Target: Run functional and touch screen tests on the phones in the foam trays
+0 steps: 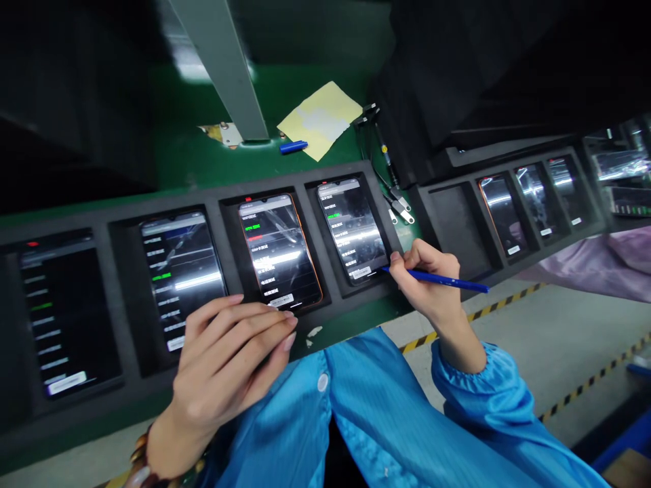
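My right hand (432, 288) pinches a blue pen (452, 280) between thumb and fingers. The pen's tip points at the lower corner of the rightmost phone (353, 227) in the black foam tray (112, 254). My left hand (224, 362) has its fingers stretched out together, over the tray's front edge by the bottom of the orange-edged phone (279, 251). To the left lie another lit phone (186, 257) and a dimmer one (76, 318). Their screens show lists with green lines; the orange-edged one also has a red line.
Behind the tray are a yellow paper (325, 115), a blue pen cap (293, 147), cables with plugs (394, 196) and a grey post (228, 68). A second foam tray (475, 224) with several phones stands right, near another person's pale purple sleeve (600, 264).
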The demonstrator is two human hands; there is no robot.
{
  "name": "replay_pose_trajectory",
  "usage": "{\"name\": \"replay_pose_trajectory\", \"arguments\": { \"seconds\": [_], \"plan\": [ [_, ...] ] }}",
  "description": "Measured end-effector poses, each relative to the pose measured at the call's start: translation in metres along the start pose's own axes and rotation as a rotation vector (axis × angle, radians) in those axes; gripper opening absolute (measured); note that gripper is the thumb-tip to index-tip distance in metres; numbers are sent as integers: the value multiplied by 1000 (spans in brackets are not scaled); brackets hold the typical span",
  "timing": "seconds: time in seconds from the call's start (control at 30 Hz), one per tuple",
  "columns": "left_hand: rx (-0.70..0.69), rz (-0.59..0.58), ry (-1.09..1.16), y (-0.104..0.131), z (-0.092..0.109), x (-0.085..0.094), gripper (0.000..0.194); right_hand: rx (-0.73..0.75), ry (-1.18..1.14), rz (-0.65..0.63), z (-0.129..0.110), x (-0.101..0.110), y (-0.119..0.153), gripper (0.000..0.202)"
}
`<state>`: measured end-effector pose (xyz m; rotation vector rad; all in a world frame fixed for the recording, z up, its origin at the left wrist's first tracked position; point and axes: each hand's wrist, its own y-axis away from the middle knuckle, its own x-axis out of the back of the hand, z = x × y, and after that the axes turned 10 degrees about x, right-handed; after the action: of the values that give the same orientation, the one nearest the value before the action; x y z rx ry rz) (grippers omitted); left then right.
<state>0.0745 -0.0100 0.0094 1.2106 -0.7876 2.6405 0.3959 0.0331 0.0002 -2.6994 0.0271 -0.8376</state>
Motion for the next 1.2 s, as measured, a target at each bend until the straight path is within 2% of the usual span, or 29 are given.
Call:
{"name": "replay_pose_trajectory", "arguments": {
  "seconds": [0.1, 0.27, 0.37, 0.47, 0.6, 0.77, 1.2],
  "plan": [
    [21, 25, -38, 3, -4, 10, 26, -22, -58, -6, -2, 0, -1, 46],
    [124, 126, -185, 19, -23, 35, 23, -131, -268, 123, -22, -13, -1, 46],
    [165, 177, -223, 31, -34, 44, 23, -102, -281, 47, -41, -33, 2, 37],
    [182, 203, -214, 37, -38, 45, 24, -50, -335, -90, -56, -53, 5, 31],
    [160, 201, -204, 38, -37, 42, 25, -3, -301, -155, -64, -70, 6, 42],
    [146, 228, -168, 37, -37, 41, 26, 87, -223, -192, -63, -73, 5, 44],
    [145, 240, -168, 39, -37, 40, 27, 129, -153, -213, -61, -76, 7, 43]
  ]
}}
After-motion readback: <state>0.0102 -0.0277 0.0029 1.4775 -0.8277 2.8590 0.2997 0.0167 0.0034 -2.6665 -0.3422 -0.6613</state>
